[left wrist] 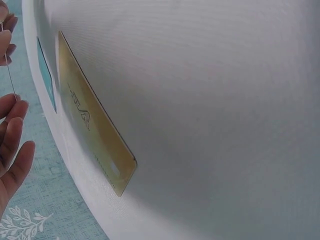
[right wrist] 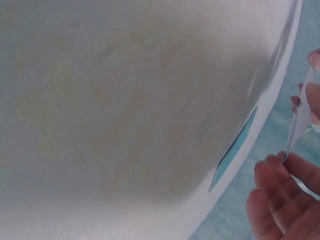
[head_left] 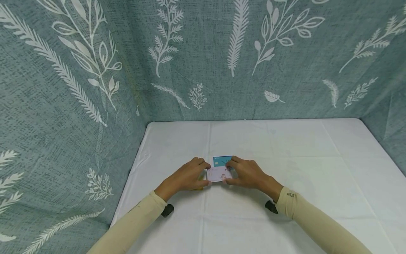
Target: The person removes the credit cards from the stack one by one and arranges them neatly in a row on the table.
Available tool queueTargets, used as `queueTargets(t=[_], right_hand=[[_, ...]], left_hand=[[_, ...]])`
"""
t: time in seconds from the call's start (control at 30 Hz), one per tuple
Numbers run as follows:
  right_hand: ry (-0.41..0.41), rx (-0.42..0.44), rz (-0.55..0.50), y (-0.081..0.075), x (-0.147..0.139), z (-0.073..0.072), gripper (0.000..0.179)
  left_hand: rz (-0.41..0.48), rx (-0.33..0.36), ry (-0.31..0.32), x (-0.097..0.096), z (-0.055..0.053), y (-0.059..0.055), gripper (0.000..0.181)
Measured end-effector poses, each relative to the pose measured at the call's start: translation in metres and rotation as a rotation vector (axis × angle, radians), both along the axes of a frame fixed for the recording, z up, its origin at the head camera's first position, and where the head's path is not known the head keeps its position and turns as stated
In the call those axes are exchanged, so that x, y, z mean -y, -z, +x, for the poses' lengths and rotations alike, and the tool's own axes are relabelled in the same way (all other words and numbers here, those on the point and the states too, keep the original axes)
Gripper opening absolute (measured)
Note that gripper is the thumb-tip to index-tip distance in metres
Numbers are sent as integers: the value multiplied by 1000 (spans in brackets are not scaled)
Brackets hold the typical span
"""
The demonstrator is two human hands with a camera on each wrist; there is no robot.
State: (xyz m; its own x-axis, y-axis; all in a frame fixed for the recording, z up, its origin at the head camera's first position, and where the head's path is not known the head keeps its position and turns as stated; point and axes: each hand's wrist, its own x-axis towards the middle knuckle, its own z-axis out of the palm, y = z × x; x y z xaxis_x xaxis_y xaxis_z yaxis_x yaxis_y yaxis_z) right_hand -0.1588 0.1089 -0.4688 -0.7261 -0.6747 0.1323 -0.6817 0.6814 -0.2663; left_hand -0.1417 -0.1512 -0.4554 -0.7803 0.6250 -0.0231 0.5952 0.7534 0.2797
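Note:
A white card with pink printing (head_left: 216, 174) is held up by its two ends between the hands. My left hand (head_left: 189, 174) pinches its left end, and my right hand (head_left: 248, 173) pinches the right end, thumb on the near side. Seen nearly edge-on, the raised card (right wrist: 301, 117) is a thin pale strip in the right wrist view. A blue card (head_left: 222, 161) lies on the table just beyond it, partly covered in the head view. Below the left hand lies a gold card (left wrist: 95, 120), mostly hidden by that hand from above.
A white cloth covers the table (head_left: 285, 148), with fold creases across it. Green curtains (head_left: 209, 60) with white leaf patterns stand behind the table and along its left side. Small black devices sit beneath both wrists, one left (head_left: 167, 210) and one right (head_left: 271, 207).

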Motion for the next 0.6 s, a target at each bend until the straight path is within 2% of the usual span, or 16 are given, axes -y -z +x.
queueTargets(t=[0.6], right_hand=[[-1,9,-1,1,-1,2,50]], left_hand=[[11,-2,20,0,3,0,53]])
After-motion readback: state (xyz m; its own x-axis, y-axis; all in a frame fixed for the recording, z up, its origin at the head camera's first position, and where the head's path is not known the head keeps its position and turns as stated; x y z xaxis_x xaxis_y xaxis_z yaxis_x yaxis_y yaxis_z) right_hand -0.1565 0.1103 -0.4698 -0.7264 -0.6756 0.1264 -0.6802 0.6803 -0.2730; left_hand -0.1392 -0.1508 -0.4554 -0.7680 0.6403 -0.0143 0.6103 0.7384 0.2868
